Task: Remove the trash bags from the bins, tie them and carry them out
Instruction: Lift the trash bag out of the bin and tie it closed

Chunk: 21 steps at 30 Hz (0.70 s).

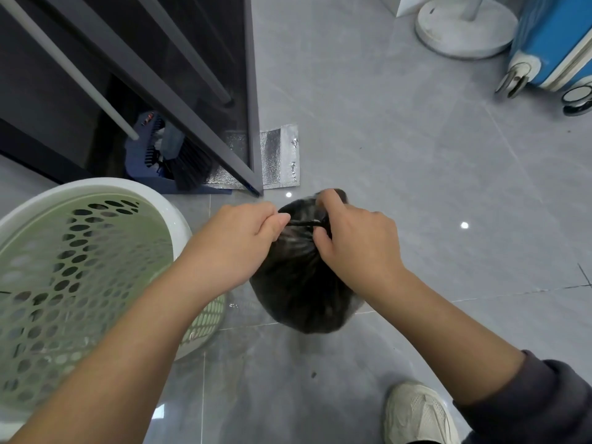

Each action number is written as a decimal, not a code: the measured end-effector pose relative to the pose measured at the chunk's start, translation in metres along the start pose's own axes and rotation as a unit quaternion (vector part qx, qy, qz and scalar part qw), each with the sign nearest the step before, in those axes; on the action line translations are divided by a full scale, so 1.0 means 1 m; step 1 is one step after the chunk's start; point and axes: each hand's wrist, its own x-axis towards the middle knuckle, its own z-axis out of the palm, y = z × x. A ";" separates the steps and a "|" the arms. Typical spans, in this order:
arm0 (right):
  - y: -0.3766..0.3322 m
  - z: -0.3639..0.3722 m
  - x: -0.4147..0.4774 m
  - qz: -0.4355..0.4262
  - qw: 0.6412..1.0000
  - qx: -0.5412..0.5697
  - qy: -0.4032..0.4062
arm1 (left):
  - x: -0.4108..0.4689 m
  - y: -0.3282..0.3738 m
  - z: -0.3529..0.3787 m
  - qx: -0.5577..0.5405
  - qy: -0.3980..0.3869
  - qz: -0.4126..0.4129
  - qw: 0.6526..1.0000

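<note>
A full black trash bag [298,283] hangs over the grey tiled floor in the middle of the view, its neck gathered at the top. My left hand [237,238] pinches one twisted black strand of the bag's neck and pulls it to the left. My right hand [349,238] grips the other end of the neck, fingers curled round it, so the strand stretches taut between both hands. To the left stands a pale green perforated bin [64,267] with a white rim, with no bag in it.
A dark glass door frame [253,107] stands open just beyond the bag, with a blue dustpan and brush [166,161] and a silver foil pouch [278,155] at its foot. A white fan base [464,30] and blue suitcase [554,43] sit far right. My shoe [416,415] is below.
</note>
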 end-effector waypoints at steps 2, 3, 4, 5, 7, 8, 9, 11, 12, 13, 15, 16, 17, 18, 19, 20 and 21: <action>-0.001 -0.001 0.001 -0.009 1.000 -0.008 0.012 | 0.001 -0.002 -0.001 0.009 0.020 0.010 1.000; 0.000 -0.001 0.001 -0.016 1.000 0.017 0.017 | 0.001 -0.002 -0.001 0.010 0.030 0.012 0.999; 0.001 0.001 0.002 -0.024 0.998 0.061 0.022 | 0.001 -0.002 -0.002 0.009 0.039 0.013 0.999; 0.004 0.003 0.003 -0.036 0.993 0.110 0.027 | 0.001 -0.003 -0.003 0.005 0.045 0.012 0.999; 0.008 0.004 0.005 -0.055 0.983 0.174 0.013 | 0.001 -0.004 -0.004 0.003 0.050 0.012 0.999; 0.009 0.003 0.006 -0.058 0.983 0.176 -0.005 | 0.000 -0.004 -0.004 0.011 0.049 0.013 0.999; 0.008 0.003 0.005 -0.058 0.986 0.158 -0.020 | 0.000 -0.005 -0.004 0.023 0.045 0.014 0.999; 0.006 0.005 0.004 -0.050 0.992 0.108 -0.033 | 0.000 -0.007 -0.001 0.045 0.026 0.010 0.999; 0.005 0.005 0.003 -0.040 0.994 0.096 -0.038 | 0.000 -0.007 0.000 0.049 0.011 0.003 0.999; 0.005 0.005 0.004 -0.028 0.994 0.094 -0.040 | 0.000 -0.008 0.002 0.048 -0.006 -0.005 0.999; 0.007 0.005 0.004 -0.012 0.995 0.098 -0.030 | -0.001 -0.011 0.005 0.041 -0.032 -0.016 0.999; 0.008 0.005 0.004 -0.008 0.995 0.098 -0.026 | -0.001 -0.012 0.007 0.039 -0.040 -0.017 0.998; 0.010 0.005 0.004 -0.005 0.995 0.096 -0.026 | -0.002 -0.014 0.009 0.036 -0.048 -0.016 0.998; 0.010 0.006 0.003 0.000 0.995 0.093 -0.034 | -0.002 -0.016 0.012 0.034 -0.053 -0.014 0.998; 0.011 0.007 0.002 0.008 0.995 0.091 -0.044 | -0.002 -0.017 0.014 0.029 -0.060 -0.012 0.998; 0.012 0.008 0.002 0.021 0.994 0.094 -0.055 | -0.003 -0.019 0.018 0.023 -0.068 -0.011 0.997; 0.013 0.009 0.002 0.039 0.992 0.103 -0.066 | -0.003 -0.021 0.022 0.014 -0.076 -0.009 0.997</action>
